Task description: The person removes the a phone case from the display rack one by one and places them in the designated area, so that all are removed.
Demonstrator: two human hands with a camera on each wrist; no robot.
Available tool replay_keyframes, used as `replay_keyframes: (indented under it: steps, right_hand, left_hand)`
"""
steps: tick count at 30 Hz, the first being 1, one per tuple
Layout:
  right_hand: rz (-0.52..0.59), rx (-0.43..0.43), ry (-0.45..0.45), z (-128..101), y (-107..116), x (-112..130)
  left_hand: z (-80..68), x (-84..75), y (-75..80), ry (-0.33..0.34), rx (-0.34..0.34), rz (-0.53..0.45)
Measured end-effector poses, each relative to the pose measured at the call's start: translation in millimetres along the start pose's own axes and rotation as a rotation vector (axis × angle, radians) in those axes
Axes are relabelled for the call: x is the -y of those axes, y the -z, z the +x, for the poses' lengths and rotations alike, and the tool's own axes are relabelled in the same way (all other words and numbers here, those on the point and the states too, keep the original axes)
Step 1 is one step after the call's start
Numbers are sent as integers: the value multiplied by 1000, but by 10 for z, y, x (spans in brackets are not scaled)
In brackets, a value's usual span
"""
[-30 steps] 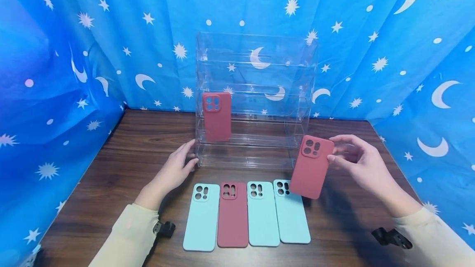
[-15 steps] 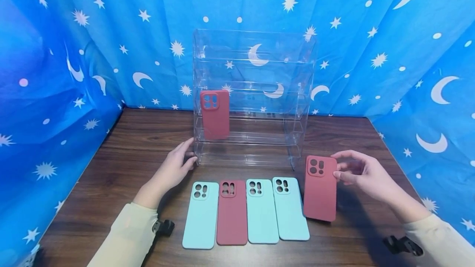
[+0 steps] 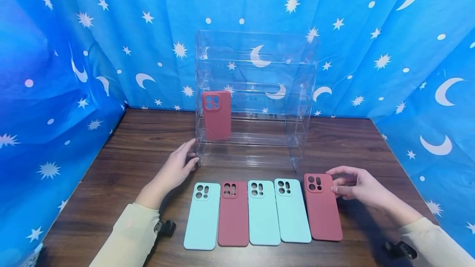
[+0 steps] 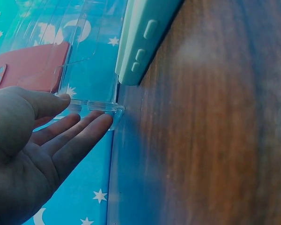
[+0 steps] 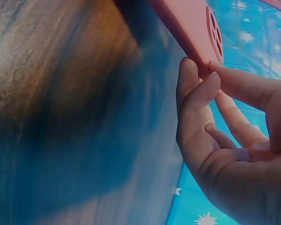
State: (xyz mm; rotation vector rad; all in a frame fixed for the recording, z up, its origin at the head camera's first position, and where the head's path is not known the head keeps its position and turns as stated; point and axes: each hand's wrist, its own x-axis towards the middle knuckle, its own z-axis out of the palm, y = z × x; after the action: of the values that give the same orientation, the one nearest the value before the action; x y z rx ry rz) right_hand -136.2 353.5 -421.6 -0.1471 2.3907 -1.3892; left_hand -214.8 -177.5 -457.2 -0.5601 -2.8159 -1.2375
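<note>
My right hand (image 3: 361, 186) pinches the upper right corner of a red phone case (image 3: 323, 213), at the right end of a row on the table. In the right wrist view, thumb and fingers meet on that red case's corner (image 5: 192, 28). My left hand (image 3: 174, 170) touches the lower left side of a clear tiered display rack (image 3: 256, 162), its fingers nearly straight in the left wrist view. Another red phone case (image 3: 219, 120) stands inside the rack at the left. Left of the pinched case lie mint phone cases (image 3: 293, 213) and one more red phone case (image 3: 233, 217).
The dark wooden table (image 3: 148, 135) carries the rack and the row of cases. A blue curtain (image 3: 122, 44) with moons and stars closes in the back and both sides. Each sleeve has a small black device (image 3: 166, 228) at the wrist.
My right hand has lowered the red phone case from beside the rack's lower right corner to the right end of the row. The left hand has stayed at the rack.
</note>
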Motion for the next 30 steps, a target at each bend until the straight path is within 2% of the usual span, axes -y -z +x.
replay_keyframes:
  steps: [19, 30]
  right_hand:
    - [-22, 28, -40, 64, -87, -88]
    - [-44, -30, -96, 36, -125, -66]
  left_hand:
    - [0, -3, -6, 7, -14, -6]
    - [11, -7, -8, 12, 2, -17]
